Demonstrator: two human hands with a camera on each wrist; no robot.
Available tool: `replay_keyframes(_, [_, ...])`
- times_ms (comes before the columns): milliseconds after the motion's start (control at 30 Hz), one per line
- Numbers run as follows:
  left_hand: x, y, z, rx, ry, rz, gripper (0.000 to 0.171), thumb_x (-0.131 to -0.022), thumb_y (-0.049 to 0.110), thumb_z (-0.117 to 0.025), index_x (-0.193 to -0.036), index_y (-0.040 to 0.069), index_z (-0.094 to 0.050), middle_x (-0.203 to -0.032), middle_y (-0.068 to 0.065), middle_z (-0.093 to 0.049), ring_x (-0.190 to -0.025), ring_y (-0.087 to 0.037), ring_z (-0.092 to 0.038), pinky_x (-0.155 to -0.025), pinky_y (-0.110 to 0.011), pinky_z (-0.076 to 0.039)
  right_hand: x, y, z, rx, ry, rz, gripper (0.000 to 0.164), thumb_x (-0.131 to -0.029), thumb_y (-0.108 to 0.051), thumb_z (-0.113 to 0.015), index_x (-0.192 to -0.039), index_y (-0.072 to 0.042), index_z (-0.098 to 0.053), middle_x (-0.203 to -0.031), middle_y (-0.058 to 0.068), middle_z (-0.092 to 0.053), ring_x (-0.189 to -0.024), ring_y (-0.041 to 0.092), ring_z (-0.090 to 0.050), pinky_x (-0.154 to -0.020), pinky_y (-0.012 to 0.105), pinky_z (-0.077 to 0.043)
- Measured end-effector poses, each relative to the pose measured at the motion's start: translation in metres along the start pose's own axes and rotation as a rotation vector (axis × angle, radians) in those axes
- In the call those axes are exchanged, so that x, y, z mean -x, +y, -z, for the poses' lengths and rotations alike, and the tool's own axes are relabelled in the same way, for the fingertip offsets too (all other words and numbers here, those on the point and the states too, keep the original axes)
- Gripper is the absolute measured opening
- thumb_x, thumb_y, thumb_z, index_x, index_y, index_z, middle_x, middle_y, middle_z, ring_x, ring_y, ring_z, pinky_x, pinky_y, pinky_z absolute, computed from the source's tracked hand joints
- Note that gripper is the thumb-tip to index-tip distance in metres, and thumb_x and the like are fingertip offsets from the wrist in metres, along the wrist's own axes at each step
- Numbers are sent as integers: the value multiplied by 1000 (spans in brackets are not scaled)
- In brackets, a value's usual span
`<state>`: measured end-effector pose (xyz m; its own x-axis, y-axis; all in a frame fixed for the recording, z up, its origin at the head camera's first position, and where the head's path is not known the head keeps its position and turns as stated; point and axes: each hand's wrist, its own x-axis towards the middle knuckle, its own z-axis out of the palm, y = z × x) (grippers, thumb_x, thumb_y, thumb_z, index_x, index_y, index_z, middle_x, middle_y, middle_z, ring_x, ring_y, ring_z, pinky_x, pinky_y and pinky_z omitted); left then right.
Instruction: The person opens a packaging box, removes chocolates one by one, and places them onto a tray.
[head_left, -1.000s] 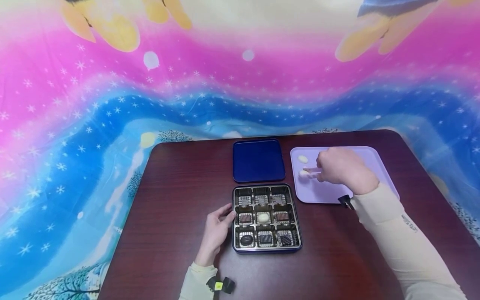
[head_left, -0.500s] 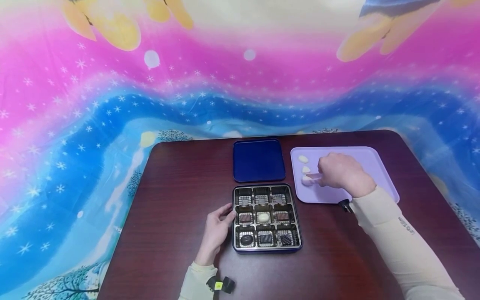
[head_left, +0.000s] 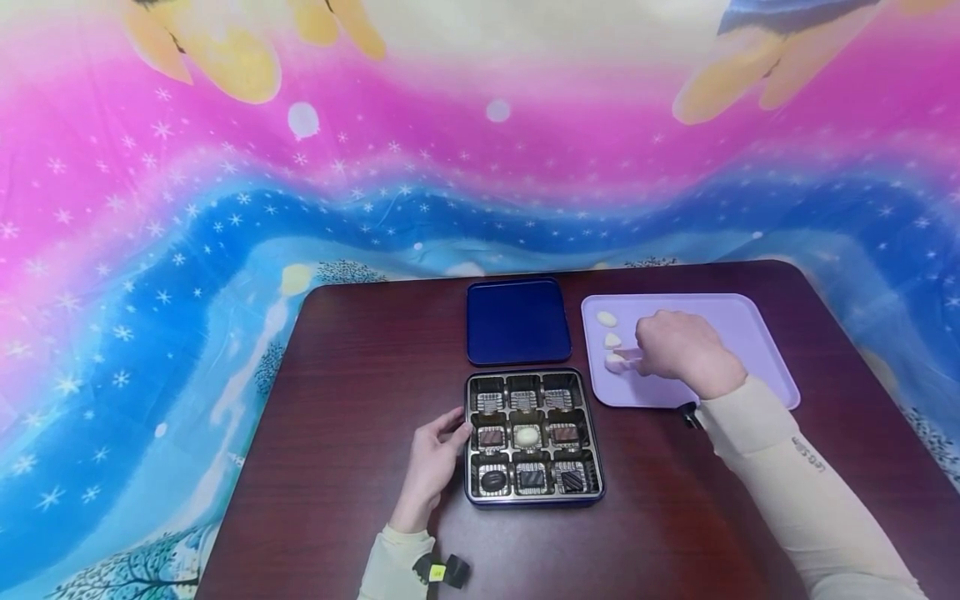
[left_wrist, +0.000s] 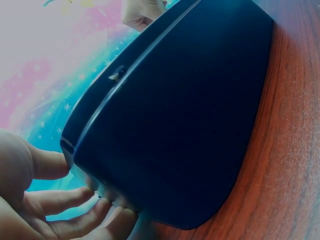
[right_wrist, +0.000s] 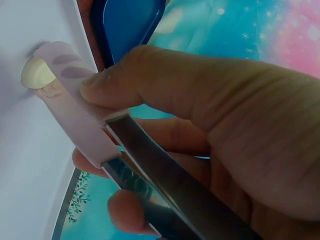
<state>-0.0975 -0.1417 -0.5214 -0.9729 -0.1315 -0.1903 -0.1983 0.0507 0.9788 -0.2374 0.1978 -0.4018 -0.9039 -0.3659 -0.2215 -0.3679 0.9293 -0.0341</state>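
Observation:
My right hand [head_left: 678,346] holds small metal tongs [right_wrist: 150,170] with pale pink tips, thumb on one arm and fingers on the other. Over the lilac tray [head_left: 720,325], the tong tips are around a white chocolate [right_wrist: 37,73]; whether it touches the tray is hard to tell. Two more white chocolates, an oval one [head_left: 607,318] and a smaller one [head_left: 612,341], lie behind it. My left hand [head_left: 431,458] rests its fingertips against the left side of a dark blue tin [head_left: 534,502]. A divided gold insert inside holds several dark and brown chocolates and a white oval chocolate [head_left: 527,437].
Behind the tin, a blue lid [head_left: 517,321] lies on the dark wooden table [head_left: 360,358]. The insert's back row [head_left: 522,392] shows only bare gold compartments. A colourful cloth [head_left: 420,167] hangs behind the table.
The right hand has moved the tongs slightly toward me along the tray, from beside the smaller chocolate to the front one. My left hand and the tin have stayed put.

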Motion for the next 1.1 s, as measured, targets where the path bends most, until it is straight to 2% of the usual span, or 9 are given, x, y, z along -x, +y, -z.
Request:
replay_keyframes(533, [2,1,0,-8,6,13,44,-98,8,-64,-137,-11,-55,-131,-27,-62,-100,-26,-66,-73,-23,-56,7,-3,6,-15,-9,-21,17,-79,-23,-77,-76,-12,-65,-72,5,-58,-65,26,-54,-54,47,-46])
replay_keyframes(833, [1,0,0,-7,10,7,43,-98,7,-64,-136,-11,-56,-130,-27,-63,-99,-26,-66,-71,-23,-56,23,-18,23,-11,83,18,17,-75,-23,-79,-83,-11,-70,-72,4,-61,-63,25,-55,-51,47,-45])
replay_keyframes(1100, [2,1,0,-4,6,9,44,-98,7,-64,-137,-11,-55,-130,-27,-62,-100,-27,-66,-71,-23,-56,40,-36,40,-9,170,62,17,-78,-25,-77,-87,-13,-69,-65,0,-58,-56,22,-51,-47,44,-41])
